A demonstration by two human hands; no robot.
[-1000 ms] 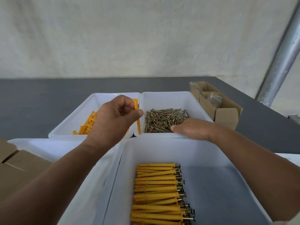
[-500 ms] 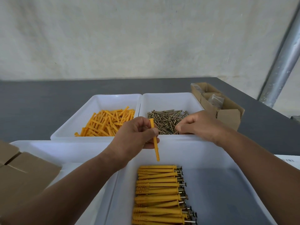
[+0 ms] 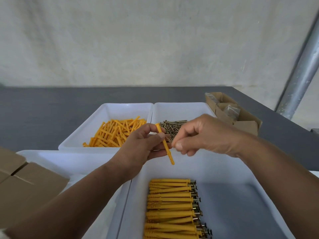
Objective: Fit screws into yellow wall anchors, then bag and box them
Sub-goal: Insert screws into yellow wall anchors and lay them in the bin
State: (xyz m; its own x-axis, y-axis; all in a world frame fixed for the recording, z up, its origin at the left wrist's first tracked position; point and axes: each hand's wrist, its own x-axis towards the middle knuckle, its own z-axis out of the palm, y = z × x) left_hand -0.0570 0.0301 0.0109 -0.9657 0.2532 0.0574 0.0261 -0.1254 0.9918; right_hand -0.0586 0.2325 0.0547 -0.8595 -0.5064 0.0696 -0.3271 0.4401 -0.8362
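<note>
My left hand (image 3: 143, 149) pinches a single yellow wall anchor (image 3: 170, 156) between thumb and fingers, tilted, its tip pointing down over the near bin. Right beside it, my right hand (image 3: 205, 135) has its fingertips pinched together near the anchor; a screw seems to be in them but is mostly hidden. Behind the hands, a white bin (image 3: 110, 109) holds loose yellow anchors (image 3: 114, 133) and a second white bin (image 3: 179, 109) holds loose screws (image 3: 172, 125). The near white bin (image 3: 241, 195) holds a neat row of anchors fitted with screws (image 3: 172, 209).
A brown cardboard box (image 3: 25, 183) sits at the left over another white bin (image 3: 69, 161). An open cardboard box (image 3: 241, 121) with clear plastic bags stands at the back right. The table (image 3: 43, 109) is dark grey. A metal pole (image 3: 300, 78) rises at the right.
My left hand carried the anchor from over the anchor bin toward me. My right hand lifted out of the screw bin and came up to the anchor.
</note>
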